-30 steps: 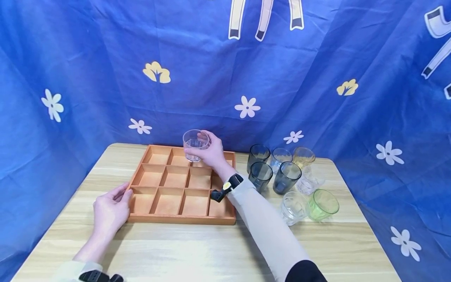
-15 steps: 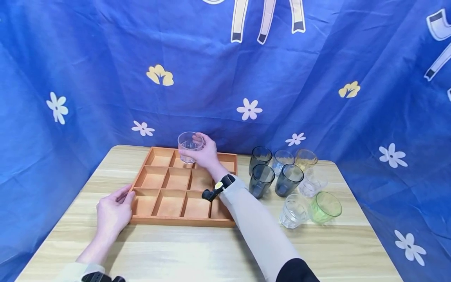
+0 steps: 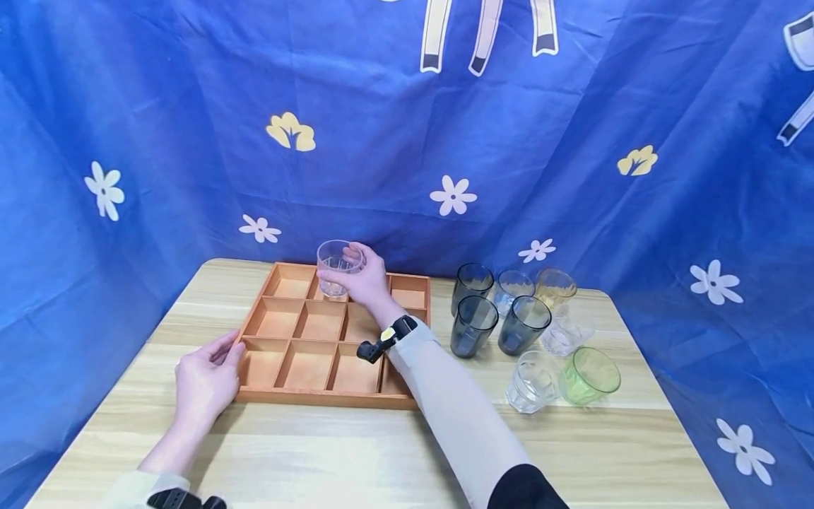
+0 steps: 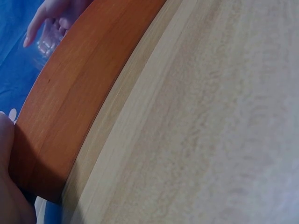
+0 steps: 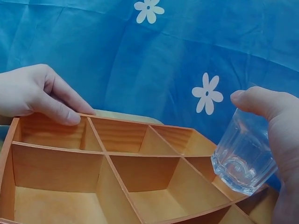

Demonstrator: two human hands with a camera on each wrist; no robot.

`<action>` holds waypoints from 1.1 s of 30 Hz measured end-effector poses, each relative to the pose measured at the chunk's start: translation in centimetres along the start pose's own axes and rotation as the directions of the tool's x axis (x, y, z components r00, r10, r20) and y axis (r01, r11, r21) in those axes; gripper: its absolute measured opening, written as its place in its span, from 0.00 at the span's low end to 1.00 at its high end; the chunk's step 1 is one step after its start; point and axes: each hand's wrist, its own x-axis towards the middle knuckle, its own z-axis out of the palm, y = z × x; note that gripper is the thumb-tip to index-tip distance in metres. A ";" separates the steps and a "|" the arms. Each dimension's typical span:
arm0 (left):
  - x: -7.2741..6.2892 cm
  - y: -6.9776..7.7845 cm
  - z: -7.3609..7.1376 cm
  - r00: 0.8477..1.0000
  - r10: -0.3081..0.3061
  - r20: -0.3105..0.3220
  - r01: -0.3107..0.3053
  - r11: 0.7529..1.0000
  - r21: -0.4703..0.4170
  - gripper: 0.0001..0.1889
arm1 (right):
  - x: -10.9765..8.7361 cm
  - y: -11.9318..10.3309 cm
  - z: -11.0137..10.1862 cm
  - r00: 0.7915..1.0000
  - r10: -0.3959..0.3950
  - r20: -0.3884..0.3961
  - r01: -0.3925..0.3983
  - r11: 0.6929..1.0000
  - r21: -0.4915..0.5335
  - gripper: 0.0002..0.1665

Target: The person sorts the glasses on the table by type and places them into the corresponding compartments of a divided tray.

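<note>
Near edge: left sleeve (image 3: 152,486), light in colour, with a black device (image 3: 181,499) strapped at the wrist.
Tabletop (image 3: 318,452): pale, wood-grain finish, streaks running roughly side to side; bright glare near the middle of the near part; far corners rounded.
Right sleeve (image 3: 458,413): light with a black section, crossing above the tabletop; second black device (image 3: 396,332) at the wrist.
Left hand (image 3: 205,378): at the tray's near left corner; thumb over the rim, fingers along the outer side, pinching the wall.
Tray (image 3: 331,399): orange-brown wood, on the tabletop, divided into three rows of four compartments.
Glasses, near right: one clear faceted glass (image 3: 533,382) with a green glass (image 3: 590,376) just beside it; contact between them cannot be told.
Glasses, farther right: three dark grey glasses (image 3: 524,325) grouped together; another clear glass (image 3: 564,334), a pale bluish glass (image 3: 514,288) and an amber glass (image 3: 555,288) near them.
Right hand (image 3: 367,279): over the tray's far row; thumb and fingers curved round a clear glass.
Held glass (image 3: 332,263): at the far row's second compartment from the left, mouth up; base clearance cannot be told.
Backdrop: blue cloth (image 3: 356,155), creased, behind the tabletop and round both sides; white flowers, yellow plant motifs, printed animal legs above.
</note>
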 end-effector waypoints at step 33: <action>0.3 0.2 -0.3 0.999 -0.028 0.021 0.028 1.000 0.003 0.18 | 0.0 1.5 1.6 0.992 0.042 0.115 -0.025 0.990 -0.142 0.56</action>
